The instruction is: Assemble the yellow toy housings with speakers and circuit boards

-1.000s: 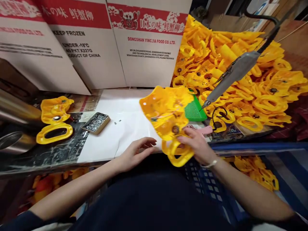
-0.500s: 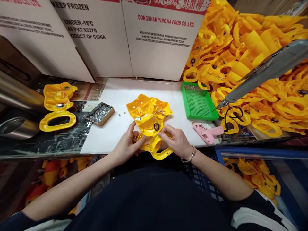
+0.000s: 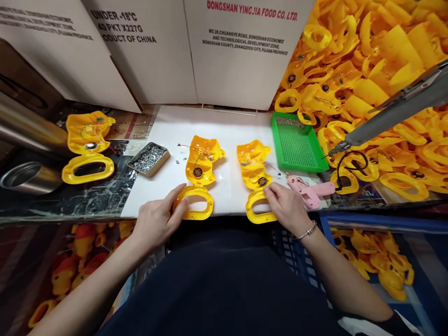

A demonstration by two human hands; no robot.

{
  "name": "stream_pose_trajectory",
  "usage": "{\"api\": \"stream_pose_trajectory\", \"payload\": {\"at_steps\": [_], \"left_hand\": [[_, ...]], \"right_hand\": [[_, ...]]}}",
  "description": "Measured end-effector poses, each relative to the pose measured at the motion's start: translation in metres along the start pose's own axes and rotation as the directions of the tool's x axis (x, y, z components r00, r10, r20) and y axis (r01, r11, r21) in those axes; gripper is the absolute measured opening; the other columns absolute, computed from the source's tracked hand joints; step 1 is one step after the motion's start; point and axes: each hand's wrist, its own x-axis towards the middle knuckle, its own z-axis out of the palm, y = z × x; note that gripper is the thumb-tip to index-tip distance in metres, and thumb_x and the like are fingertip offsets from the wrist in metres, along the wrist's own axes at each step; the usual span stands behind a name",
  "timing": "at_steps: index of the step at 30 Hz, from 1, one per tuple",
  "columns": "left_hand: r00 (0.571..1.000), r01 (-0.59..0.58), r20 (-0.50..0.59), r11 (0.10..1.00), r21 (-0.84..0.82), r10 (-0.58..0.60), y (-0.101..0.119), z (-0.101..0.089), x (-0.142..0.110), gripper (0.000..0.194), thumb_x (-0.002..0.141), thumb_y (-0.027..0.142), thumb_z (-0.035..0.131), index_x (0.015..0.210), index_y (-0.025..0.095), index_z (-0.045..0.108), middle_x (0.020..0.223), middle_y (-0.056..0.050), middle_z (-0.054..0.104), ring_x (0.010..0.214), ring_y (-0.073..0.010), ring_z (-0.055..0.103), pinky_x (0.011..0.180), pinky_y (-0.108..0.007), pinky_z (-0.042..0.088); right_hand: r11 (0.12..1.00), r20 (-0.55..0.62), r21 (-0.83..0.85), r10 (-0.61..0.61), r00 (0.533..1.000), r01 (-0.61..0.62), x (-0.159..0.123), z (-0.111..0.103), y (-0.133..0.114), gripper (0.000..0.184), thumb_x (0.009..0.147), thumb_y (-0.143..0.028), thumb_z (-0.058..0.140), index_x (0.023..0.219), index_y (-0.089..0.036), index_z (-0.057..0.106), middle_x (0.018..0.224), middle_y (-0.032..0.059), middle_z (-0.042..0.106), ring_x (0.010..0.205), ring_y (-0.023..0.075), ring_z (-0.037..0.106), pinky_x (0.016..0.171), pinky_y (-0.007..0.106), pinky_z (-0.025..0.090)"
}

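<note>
Two yellow plastic shell halves lie side by side on the white sheet, hollow sides up. My left hand (image 3: 161,212) pinches the handle loop of the left shell half (image 3: 192,161) between thumb and fingers. In that shell sits a round dark part, and thin wires with a small connector stretch out to its left. My right hand (image 3: 289,210) grips the handle loop of the right shell half (image 3: 248,178) at its right side. This one also has a round dark part low down, with a wire running out to the right.
A box of small metal parts (image 3: 149,159) is on the left, beside another yellow shell half (image 3: 79,135). To the right are a green tray (image 3: 303,164), a pink plastic shell (image 3: 310,191), a grey electric screwdriver (image 3: 385,109) and a heap of yellow shells (image 3: 395,42).
The two shell halves, overlapping before, are now apart on the sheet. My left hand has moved left with one, my right hand right with the other.
</note>
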Motion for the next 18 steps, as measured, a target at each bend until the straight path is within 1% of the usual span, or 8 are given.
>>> {"api": "stream_pose_trajectory", "payload": {"at_steps": [3, 5, 7, 10, 13, 15, 17, 18], "left_hand": [[0.994, -0.042, -0.099, 0.997, 0.06, 0.048, -0.006, -0.006, -0.005, 0.044, 0.097, 0.048, 0.046, 0.123, 0.019, 0.067, 0.057, 0.0, 0.061, 0.05, -0.0161, 0.055, 0.055, -0.026, 0.031], [0.98, -0.067, -0.184, 0.996, 0.052, 0.075, -0.007, -0.014, -0.003, 0.042, 0.096, 0.049, 0.049, 0.121, 0.019, 0.067, 0.061, 0.001, 0.063, 0.049, -0.0131, 0.055, 0.055, -0.025, 0.033], [0.968, -0.12, -0.223, 0.993, 0.001, 0.117, -0.003, -0.022, 0.003, 0.04, 0.096, 0.047, 0.052, 0.12, 0.019, 0.066, 0.063, 0.002, 0.064, 0.048, -0.0102, 0.053, 0.056, -0.023, 0.036], [0.95, -0.268, -0.199, 0.954, -0.132, 0.24, 0.011, -0.026, 0.021, 0.036, 0.095, 0.044, 0.054, 0.117, 0.018, 0.067, 0.066, 0.003, 0.065, 0.047, -0.0082, 0.051, 0.055, -0.022, 0.039], [0.898, -0.426, -0.227, 0.874, -0.234, 0.377, 0.033, -0.017, 0.042, 0.033, 0.094, 0.042, 0.056, 0.113, 0.017, 0.067, 0.07, 0.001, 0.068, 0.05, -0.0082, 0.052, 0.055, -0.022, 0.039], [0.866, -0.498, -0.231, 0.814, -0.3, 0.444, 0.05, -0.009, 0.055, 0.031, 0.094, 0.04, 0.057, 0.111, 0.017, 0.068, 0.068, 0.0, 0.066, 0.051, -0.0082, 0.051, 0.054, -0.022, 0.039], [0.874, -0.478, -0.153, 0.759, -0.441, 0.461, 0.068, -0.001, 0.066, 0.033, 0.093, 0.037, 0.057, 0.119, 0.017, 0.064, 0.068, 0.001, 0.064, 0.051, -0.0082, 0.05, 0.054, -0.022, 0.04], [0.889, -0.42, -0.085, 0.73, -0.54, 0.449, 0.077, 0.003, 0.071, 0.039, 0.093, 0.037, 0.058, 0.126, 0.017, 0.06, 0.072, 0.001, 0.064, 0.053, -0.0086, 0.051, 0.055, -0.022, 0.042]], "right_hand": [[0.995, 0.035, -0.041, -0.089, 0.995, 0.091, -0.005, 0.002, -0.005, 0.035, 0.1, -0.038, 0.042, 0.079, -0.018, 0.061, 0.08, 0.005, 0.065, 0.073, 0.0161, 0.058, 0.065, 0.029, 0.033], [0.992, -0.027, -0.067, -0.105, 0.994, 0.103, -0.004, -0.003, -0.008, 0.035, 0.1, -0.041, 0.044, 0.081, -0.017, 0.063, 0.082, 0.0058, 0.066, 0.076, 0.0167, 0.058, 0.067, 0.029, 0.034], [0.99, -0.106, -0.093, -0.12, 0.987, 0.11, 0.001, -0.01, -0.01, 0.033, 0.1, -0.039, 0.046, 0.084, -0.017, 0.064, 0.082, 0.0062, 0.066, 0.077, 0.0173, 0.058, 0.07, 0.03, 0.035], [0.983, -0.108, -0.131, -0.143, 0.984, 0.129, 0.013, -0.015, -0.011, 0.027, 0.099, -0.036, 0.049, 0.092, -0.017, 0.067, 0.087, 0.0065, 0.068, 0.081, 0.0183, 0.059, 0.071, 0.031, 0.036], [0.972, -0.03, -0.213, -0.112, 0.993, 0.103, 0.024, -0.01, -0.013, 0.025, 0.095, -0.038, 0.055, 0.095, -0.016, 0.068, 0.093, 0.008, 0.069, 0.084, 0.0197, 0.06, 0.069, 0.031, 0.035], [0.966, 0.016, -0.241, -0.092, 0.996, 0.093, 0.029, -0.006, -0.015, 0.023, 0.093, -0.036, 0.057, 0.093, -0.015, 0.068, 0.095, 0.0086, 0.069, 0.083, 0.019, 0.06, 0.068, 0.031, 0.034], [0.973, 0.02, -0.215, -0.086, 0.996, 0.089, 0.03, -0.004, -0.016, 0.019, 0.094, -0.03, 0.055, 0.091, -0.015, 0.066, 0.097, 0.0077, 0.07, 0.082, 0.0173, 0.06, 0.069, 0.03, 0.035], [0.978, -0.002, -0.191, -0.081, 0.997, 0.08, 0.03, -0.004, -0.017, 0.018, 0.094, -0.027, 0.053, 0.09, -0.015, 0.066, 0.096, 0.007, 0.07, 0.082, 0.0164, 0.061, 0.07, 0.029, 0.035]]}}
